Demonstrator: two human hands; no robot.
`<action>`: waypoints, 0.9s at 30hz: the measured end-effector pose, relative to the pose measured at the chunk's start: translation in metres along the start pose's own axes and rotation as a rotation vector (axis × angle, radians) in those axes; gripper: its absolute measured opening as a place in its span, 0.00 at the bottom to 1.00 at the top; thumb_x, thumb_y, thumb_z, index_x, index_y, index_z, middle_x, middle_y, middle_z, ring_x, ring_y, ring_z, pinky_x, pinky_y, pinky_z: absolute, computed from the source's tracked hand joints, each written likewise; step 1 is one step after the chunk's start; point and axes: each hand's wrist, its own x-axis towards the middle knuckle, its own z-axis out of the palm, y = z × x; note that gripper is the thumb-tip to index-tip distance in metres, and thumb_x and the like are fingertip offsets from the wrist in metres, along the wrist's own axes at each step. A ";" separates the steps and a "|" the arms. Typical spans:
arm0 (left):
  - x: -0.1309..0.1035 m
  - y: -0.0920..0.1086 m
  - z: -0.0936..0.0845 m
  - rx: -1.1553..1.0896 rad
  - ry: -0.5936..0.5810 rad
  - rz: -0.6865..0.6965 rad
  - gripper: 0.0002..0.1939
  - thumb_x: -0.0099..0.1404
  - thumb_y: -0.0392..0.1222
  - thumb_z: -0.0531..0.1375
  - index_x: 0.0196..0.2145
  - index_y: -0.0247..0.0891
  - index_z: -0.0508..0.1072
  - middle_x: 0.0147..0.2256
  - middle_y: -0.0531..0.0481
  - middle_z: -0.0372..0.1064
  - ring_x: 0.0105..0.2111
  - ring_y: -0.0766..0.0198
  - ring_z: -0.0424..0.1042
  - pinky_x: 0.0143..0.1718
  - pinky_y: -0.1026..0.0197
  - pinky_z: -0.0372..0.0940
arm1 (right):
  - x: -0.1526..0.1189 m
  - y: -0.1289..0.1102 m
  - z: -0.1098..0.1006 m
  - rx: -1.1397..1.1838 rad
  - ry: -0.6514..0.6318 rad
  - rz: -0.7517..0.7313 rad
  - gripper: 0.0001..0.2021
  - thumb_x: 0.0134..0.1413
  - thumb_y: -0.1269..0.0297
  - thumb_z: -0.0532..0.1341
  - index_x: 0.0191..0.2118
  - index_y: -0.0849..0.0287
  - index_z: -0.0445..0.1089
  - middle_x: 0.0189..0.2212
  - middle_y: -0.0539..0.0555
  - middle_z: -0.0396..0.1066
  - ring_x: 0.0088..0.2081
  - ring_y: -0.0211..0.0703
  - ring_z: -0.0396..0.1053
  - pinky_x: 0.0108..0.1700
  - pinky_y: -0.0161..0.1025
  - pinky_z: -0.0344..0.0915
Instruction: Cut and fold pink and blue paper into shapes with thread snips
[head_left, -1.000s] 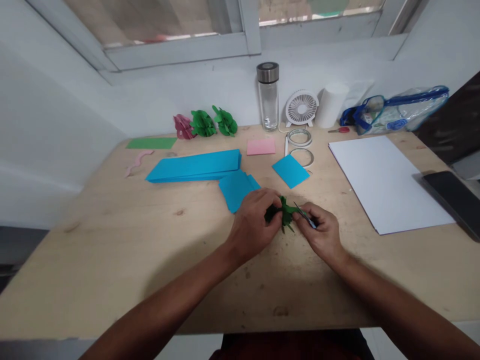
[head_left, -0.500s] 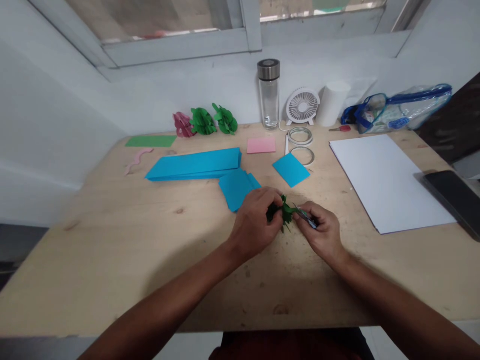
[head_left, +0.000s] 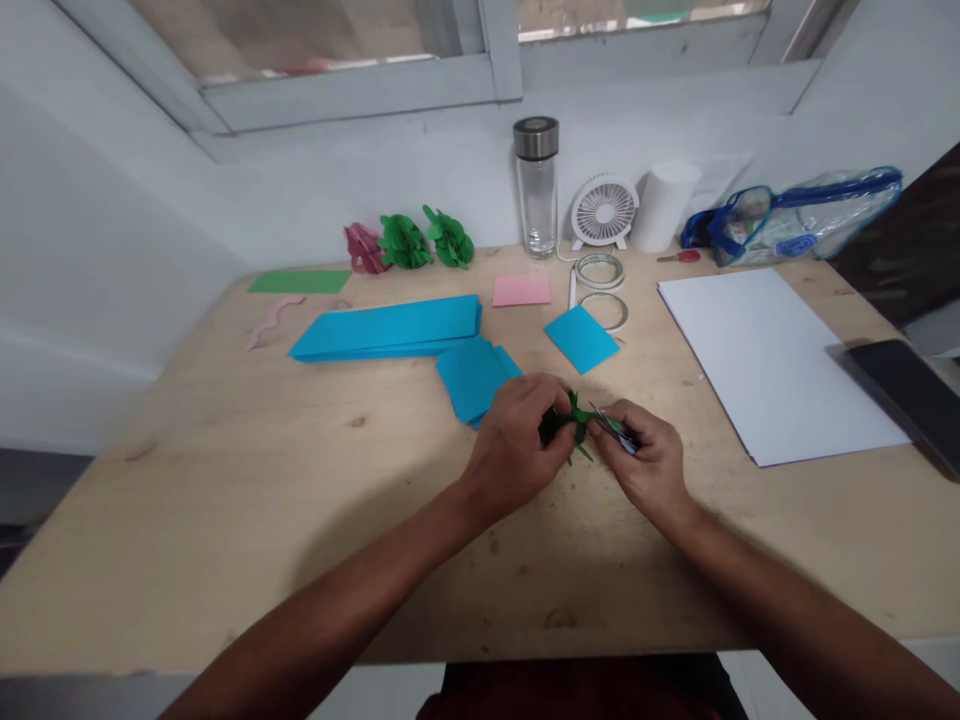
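Note:
My left hand is closed on a dark green paper flower, whose cut petals stick out past the fingertips on the right. My right hand grips scissors, their blades angled up and left against the flower's right side. A green strip end shows between the right thumb and forefinger. Part of the flower is hidden behind the left fingers. Just beyond the left hand lie stacked blue paper squares; a single blue square rests beyond both hands.
Blue paper strips, a green strip and a pink sheet lie behind. Finished green flowers, a glass bottle, a small fan and tape rolls stand further back. White paper and a phone are at right.
The green flower has shifted slightly right and turned in the left fingers. The scissors have moved a little to the right. Both hands keep their hold.

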 end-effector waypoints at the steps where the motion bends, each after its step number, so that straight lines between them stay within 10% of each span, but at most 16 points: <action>1: 0.000 0.000 0.000 -0.002 -0.003 0.002 0.07 0.55 0.31 0.58 0.29 0.40 0.62 0.38 0.49 0.70 0.41 0.59 0.68 0.44 0.54 0.62 | 0.000 0.000 0.000 0.000 0.003 0.003 0.03 0.50 0.72 0.60 0.29 0.57 0.69 0.21 0.45 0.65 0.23 0.33 0.60 0.24 0.31 0.53; 27: 0.002 -0.003 0.005 0.000 -0.035 -0.003 0.08 0.56 0.32 0.60 0.31 0.40 0.63 0.38 0.49 0.70 0.42 0.57 0.68 0.43 0.53 0.62 | 0.003 -0.002 0.000 -0.031 0.006 0.050 0.03 0.50 0.68 0.60 0.27 0.58 0.69 0.20 0.46 0.65 0.22 0.34 0.60 0.23 0.32 0.53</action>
